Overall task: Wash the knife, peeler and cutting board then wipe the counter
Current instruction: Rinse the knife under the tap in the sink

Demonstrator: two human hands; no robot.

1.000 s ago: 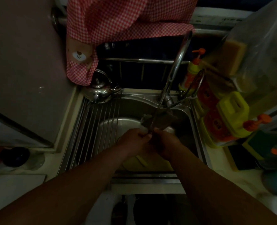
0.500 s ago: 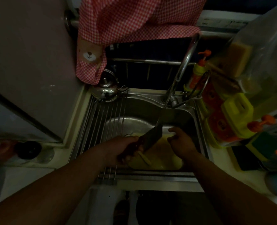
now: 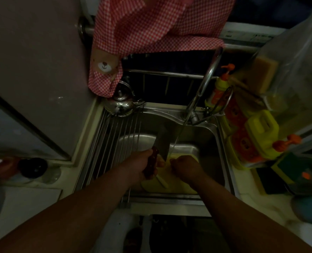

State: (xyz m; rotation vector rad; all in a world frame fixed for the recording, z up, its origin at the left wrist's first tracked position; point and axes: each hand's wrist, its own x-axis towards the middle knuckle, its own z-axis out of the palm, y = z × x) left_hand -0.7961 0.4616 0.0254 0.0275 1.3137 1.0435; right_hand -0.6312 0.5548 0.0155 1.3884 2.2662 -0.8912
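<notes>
Step in hand: washing the knife, the first of the three items; I judge the task to be at an early stage, with board, peeler and worktop wipe yet to do.
Next move calls for: bringing the blade faces under the water stream (image 3: 177, 137) and rubbing with the free hand kept off the edge; wet handle, so the grip must be firm.
Sink (image 3: 208, 141): steel basin, centre of frame; tall faucet (image 3: 204, 88) arcs over it from the upper right.
Drying rack (image 3: 111, 143): steel rods laid over the basin's left part.
Cutting board (image 3: 171, 189): yellow, lying in the basin, lower centre, partly under both hands.
Knife (image 3: 162, 143): broad cleaver-type blade, pointing toward the top of the frame, above the board and just left of the stream; dark reddish handle.
Left hand (image 3: 135, 165): holds the knife by the handle.
Right hand (image 3: 185, 166): over the board, just right of the blade's heel.
Pale strip (image 3: 161, 180): lies on the board between the hands; possibly the peeler, too dim to confirm.
Left fingers (image 3: 160, 163): wrapped closed round the handle, thumb on top.
Right fingers (image 3: 173, 161): curled toward the blade; whether they touch or hold anything, cannot tell.
</notes>
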